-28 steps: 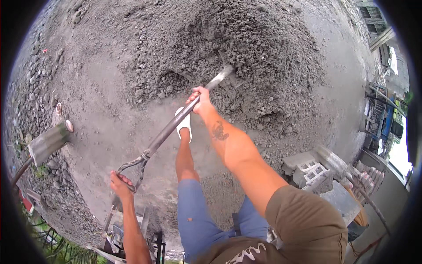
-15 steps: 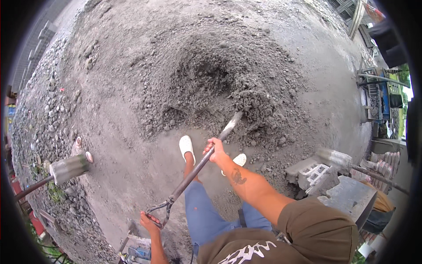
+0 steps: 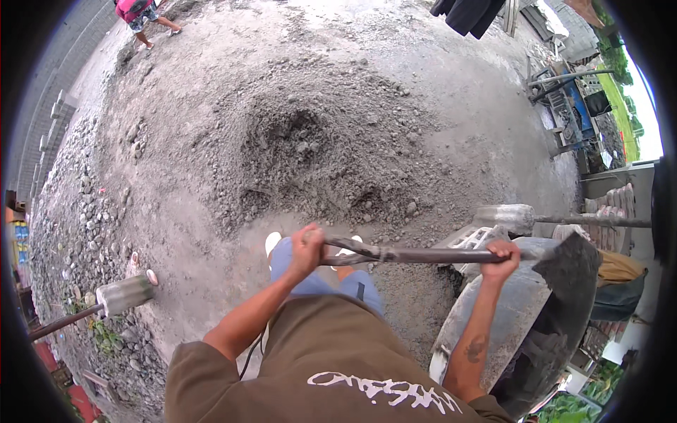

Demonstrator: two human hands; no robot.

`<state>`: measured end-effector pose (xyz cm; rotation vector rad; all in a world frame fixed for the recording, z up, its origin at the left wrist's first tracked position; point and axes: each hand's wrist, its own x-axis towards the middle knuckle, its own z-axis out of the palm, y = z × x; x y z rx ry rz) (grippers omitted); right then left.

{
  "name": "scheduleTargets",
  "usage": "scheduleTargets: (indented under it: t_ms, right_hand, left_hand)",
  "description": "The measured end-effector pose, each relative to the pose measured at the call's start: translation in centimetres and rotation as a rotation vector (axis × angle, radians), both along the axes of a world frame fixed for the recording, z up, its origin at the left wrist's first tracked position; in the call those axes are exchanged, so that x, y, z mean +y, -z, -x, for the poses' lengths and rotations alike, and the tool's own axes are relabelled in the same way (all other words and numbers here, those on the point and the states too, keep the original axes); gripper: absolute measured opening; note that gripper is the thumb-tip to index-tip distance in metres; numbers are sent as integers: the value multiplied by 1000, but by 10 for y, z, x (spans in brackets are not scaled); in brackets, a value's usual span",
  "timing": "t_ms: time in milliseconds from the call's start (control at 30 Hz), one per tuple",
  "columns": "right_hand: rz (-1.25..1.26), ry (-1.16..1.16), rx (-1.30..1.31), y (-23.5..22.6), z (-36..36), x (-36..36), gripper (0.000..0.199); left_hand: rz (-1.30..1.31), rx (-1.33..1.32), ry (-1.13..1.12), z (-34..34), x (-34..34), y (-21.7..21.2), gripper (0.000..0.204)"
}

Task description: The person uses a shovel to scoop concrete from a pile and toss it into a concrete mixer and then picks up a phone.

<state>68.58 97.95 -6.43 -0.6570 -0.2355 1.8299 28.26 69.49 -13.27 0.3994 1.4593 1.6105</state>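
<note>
I hold a shovel (image 3: 437,255) crosswise in front of me, nearly level. My left hand (image 3: 307,250) is closed around its grip end. Farther down the shaft, my right hand (image 3: 501,259) is wrapped close to the blade. The blade reaches over a large grey metal container (image 3: 486,310) with a dark inside, on my right. Motion blurs the blade, so I cannot tell what lies on it. A heap of grey gravelly mix (image 3: 310,162) with a hollow in it spreads ahead of my feet.
Cylindrical concrete weights on bars stand left (image 3: 125,294) and right (image 3: 506,218). Loose stones (image 3: 92,211) line the left side. A person (image 3: 137,13) is at the far left, and dark clothing (image 3: 469,17) shows at the top right. Blue-framed machinery (image 3: 578,106) stands far right.
The shovel has come out of the heap and swung right, over the metal container. My left hand has risen and moved right; my right hand has moved right. A person has appeared at the far left.
</note>
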Motion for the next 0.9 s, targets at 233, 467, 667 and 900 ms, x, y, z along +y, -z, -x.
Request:
scheduleTargets:
  t_ms: [233,467,667,900]
  right_hand:
    - [-469,316,708,-121,-228,-68,34]
    - [-584,255,340,-121,-10,-127,29]
    - [-88,-160,-108,-38,208,-105,29]
    - [627,-532,-239,224,485,-231,33]
  left_hand:
    - [-1168,491,365,-120,114,-210,28]
    - [-735,394,230,69,54,-113,28]
    - [-49,-109,-156,156,-140,21,27]
    - [512,-30,-729,203,-397,83,32]
